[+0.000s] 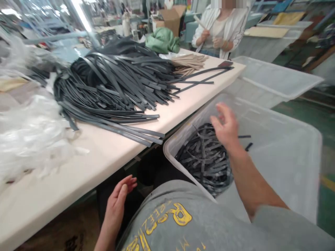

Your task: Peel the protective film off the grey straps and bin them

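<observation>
My right hand [225,125] hovers over a translucent plastic bin [285,157], slightly blurred, fingers apart and holding nothing. Below it, a tangled heap of dark strips [204,157] lies in the bin's left part. My left hand [119,198] is low in front of the table edge, near my body, its fingers loosely bent and stretched out with nothing visible in them. On the pale table [110,153] rests a large pile of long black flat strips [117,80], several with ends reaching toward the near edge.
Clear plastic bags [28,132] cover the table's left side. Beige strips [190,62] and a green bundle [162,40] sit behind the black pile. Another translucent bin [277,76] stands beyond mine. A person [220,31] in a white jacket holds a pale stick-like thing past the table's far end.
</observation>
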The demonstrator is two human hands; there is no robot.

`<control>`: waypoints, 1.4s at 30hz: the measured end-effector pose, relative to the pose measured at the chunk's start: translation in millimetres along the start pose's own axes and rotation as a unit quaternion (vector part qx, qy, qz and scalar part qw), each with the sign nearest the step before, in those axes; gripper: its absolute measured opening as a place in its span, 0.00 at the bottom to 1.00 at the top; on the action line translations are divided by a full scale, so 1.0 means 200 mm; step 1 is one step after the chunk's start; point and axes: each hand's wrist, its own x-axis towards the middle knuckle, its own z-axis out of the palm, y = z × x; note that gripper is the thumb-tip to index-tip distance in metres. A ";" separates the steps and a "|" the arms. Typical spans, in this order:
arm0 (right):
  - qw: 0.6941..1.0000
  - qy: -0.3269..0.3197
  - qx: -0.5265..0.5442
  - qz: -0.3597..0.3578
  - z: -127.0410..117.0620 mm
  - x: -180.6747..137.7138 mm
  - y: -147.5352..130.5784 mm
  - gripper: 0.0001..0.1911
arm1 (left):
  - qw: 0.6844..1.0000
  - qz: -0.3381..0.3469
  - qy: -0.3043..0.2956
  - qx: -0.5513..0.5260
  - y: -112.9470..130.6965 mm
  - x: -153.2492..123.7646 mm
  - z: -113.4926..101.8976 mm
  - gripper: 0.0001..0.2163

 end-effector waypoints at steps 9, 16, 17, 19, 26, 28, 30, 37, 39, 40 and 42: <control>0.862 -0.500 0.073 0.047 0.65 -0.32 -0.49 0.20 | 0.996 -0.009 -0.087 -0.022 -0.13 0.04 0.08 0.27; 0.880 -0.468 -0.061 0.043 0.72 -0.22 -0.58 0.24 | 0.993 -0.016 -0.107 -0.045 -0.19 0.06 0.08 0.26; 0.876 -0.476 -0.069 0.032 0.73 -0.23 -0.61 0.24 | 0.993 -0.022 -0.106 -0.054 -0.19 0.07 0.09 0.26; 0.865 -0.495 -0.076 0.014 0.76 -0.29 -0.69 0.26 | 0.992 -0.037 -0.092 -0.078 -0.20 0.10 0.10 0.27; 0.820 -0.572 0.006 0.034 0.87 -0.50 -0.84 0.14 | 0.983 -0.062 -0.045 -0.168 -0.10 0.26 0.15 0.30; 0.790 -0.609 0.061 0.036 0.83 -0.53 -0.86 0.15 | 0.977 -0.061 -0.071 -0.192 -0.05 0.29 0.19 0.30; 0.770 -0.629 0.109 0.028 0.76 -0.56 -0.86 0.17 | 0.965 -0.047 -0.114 -0.230 0.02 0.31 0.24 0.28; 0.746 -0.661 0.073 0.028 0.36 -0.61 -0.57 0.15 | 0.895 -0.054 -0.068 -0.437 0.35 0.47 0.35 0.19; 0.750 -0.660 0.037 0.040 0.23 -0.63 -0.36 0.16 | 0.874 -0.068 -0.023 -0.481 0.46 0.55 0.32 0.12; 0.754 -0.655 0.018 0.048 0.17 -0.65 -0.25 0.17 | 0.863 -0.070 -0.003 -0.500 0.51 0.59 0.30 0.09; 0.779 -0.624 -0.023 0.056 0.05 -0.70 0.00 0.14 | 0.848 -0.065 0.027 -0.525 0.59 0.66 0.27 0.04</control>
